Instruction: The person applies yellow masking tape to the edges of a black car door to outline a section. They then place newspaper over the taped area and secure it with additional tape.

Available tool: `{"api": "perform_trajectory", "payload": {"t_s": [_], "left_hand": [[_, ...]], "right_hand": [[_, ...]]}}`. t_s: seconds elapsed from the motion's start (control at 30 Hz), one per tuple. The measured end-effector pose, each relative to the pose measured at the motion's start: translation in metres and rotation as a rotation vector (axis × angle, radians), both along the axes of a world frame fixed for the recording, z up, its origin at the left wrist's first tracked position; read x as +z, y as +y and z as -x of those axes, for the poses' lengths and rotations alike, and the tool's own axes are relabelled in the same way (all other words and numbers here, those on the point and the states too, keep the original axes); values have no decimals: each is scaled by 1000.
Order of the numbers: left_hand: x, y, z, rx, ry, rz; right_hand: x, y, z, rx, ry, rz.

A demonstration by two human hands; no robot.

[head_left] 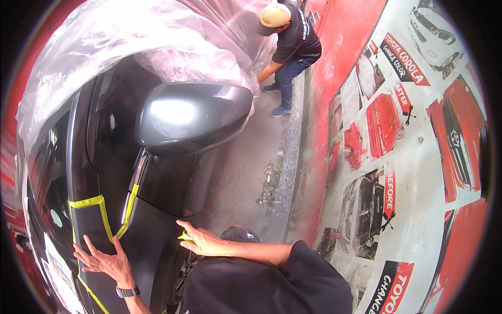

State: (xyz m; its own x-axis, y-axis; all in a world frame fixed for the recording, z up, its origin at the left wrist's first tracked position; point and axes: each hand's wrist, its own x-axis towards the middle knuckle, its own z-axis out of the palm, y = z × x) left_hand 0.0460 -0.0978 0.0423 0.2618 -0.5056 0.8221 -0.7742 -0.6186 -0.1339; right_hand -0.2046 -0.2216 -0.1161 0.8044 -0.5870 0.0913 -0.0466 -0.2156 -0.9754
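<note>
My left hand [107, 260], with a dark watch at its wrist, lies with fingers spread on the dark car's panel [141, 230]. Its fingertips are close to a line of yellow masking tape [106, 217], which borders a patch of the panel and runs up over a chrome trim strip [137, 180]. My right hand [203, 240] reaches in from the right, its fingers closed around a small piece or roll of yellow tape [185, 236]; how much it holds is hidden. A glossy grey side mirror [193, 115] juts out beyond both hands.
Clear plastic sheeting [130, 42] drapes the car's far part. A co-worker [295, 44] in a cap bends beside it. Just past my right forearm shows a dark cap [240, 233]. A printed wall [418, 157] stands on the right, beyond a strip of concrete floor [246, 172].
</note>
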Motion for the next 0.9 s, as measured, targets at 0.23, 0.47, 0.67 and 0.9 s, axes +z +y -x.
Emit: {"api": "perform_trajectory", "payload": {"t_s": [0.23,0.47,0.67,0.9], "left_hand": [[5,8,-1,97,111,-9],[0,3,11,88,261,23],[-6,5,15,120,291,84],[-11,6,15,147,277,127]], "right_hand": [[21,1,-2,6,-16,12],[64,-21,11,9,284,-290],[53,-20,8,55,259,-225],[37,-22,7,59,188,-132]]}}
